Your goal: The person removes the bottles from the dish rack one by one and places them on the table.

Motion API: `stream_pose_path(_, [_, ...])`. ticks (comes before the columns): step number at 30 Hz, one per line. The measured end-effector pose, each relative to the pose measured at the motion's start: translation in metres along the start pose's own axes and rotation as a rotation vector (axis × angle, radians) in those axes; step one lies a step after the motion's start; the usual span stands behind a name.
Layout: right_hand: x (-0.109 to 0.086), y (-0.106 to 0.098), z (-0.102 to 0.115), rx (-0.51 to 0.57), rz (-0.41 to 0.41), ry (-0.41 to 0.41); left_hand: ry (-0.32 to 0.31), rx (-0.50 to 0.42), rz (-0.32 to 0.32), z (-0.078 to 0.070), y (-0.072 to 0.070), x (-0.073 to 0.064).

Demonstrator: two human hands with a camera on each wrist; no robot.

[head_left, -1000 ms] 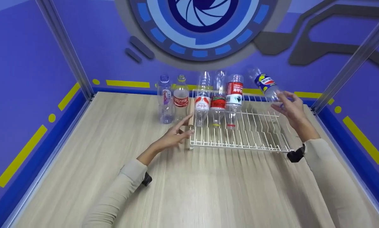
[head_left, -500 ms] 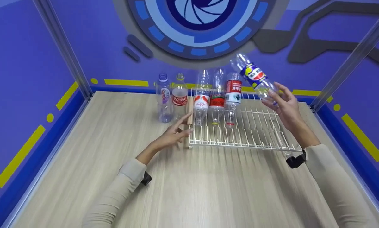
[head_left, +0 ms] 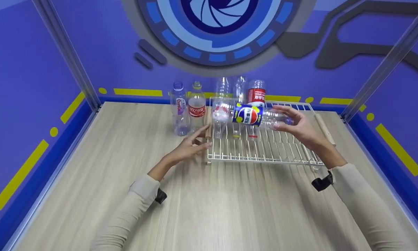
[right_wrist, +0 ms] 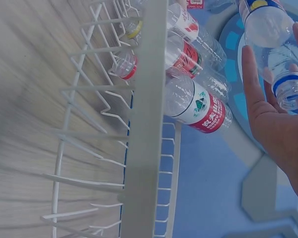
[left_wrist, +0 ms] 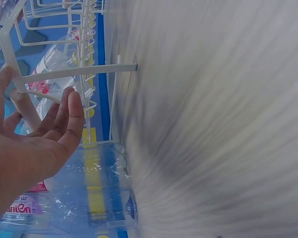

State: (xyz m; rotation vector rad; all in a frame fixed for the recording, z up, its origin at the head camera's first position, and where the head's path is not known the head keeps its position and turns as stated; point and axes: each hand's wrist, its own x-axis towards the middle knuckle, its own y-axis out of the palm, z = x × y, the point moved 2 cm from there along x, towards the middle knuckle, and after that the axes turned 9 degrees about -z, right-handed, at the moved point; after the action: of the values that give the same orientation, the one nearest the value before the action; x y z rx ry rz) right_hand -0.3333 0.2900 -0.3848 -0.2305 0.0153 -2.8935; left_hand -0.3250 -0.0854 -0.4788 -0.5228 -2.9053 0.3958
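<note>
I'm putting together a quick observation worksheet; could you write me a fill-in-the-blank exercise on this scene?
1. The right hand holds a bottle whose label has a ____ background.
2. In the rack, ____ neck-down bottles are placed.
3. The rack's wire is ____.
4. In the head view, two upright bottles stand to the rack's ____.

Missing words: blue; three; white; left.

The clear, blue-labelled plastic bottle [head_left: 248, 115] is glossy; the white wire rack [right_wrist: 145, 139] looks smooth, metallic; the pale wood-grain tabletop [head_left: 209, 205], smooth.
</note>
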Motion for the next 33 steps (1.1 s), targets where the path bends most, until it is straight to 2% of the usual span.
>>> stream_pose_path(4, [-0.002, 0.004, -0.002, -0.016, 0.033, 0.013, 0.047, 0.071, -0.022, -0.003, -0.003, -0.001])
stream_pose_path(7, [-0.004, 0.005, -0.004, -0.015, 0.055, 0.011, 0.035, 0.109, -0.052, -0.004, -0.007, -0.003])
stream_pose_path(10, [-0.006, 0.006, -0.006, -0.008, 0.071, 0.009, 0.022, 0.108, -0.083, -0.007, -0.012, -0.004])
stream_pose_path(13, [-0.008, 0.007, -0.007, -0.02, 0.07, 0.006, 0.037, 0.114, -0.099, -0.016, -0.016, -0.007])
stream_pose_path(20, [-0.012, 0.011, -0.006, -0.107, 0.092, 0.03, 0.121, 0.169, -0.06, -0.035, -0.018, -0.013])
stream_pose_path(27, [-0.014, 0.014, 0.0, -0.156, 0.113, 0.013, 0.186, 0.159, 0.015, -0.047, -0.01, -0.015])
stream_pose_path(33, [-0.016, 0.017, 0.002, -0.172, 0.13, 0.003, 0.235, 0.157, 0.003, -0.055, -0.007, -0.017])
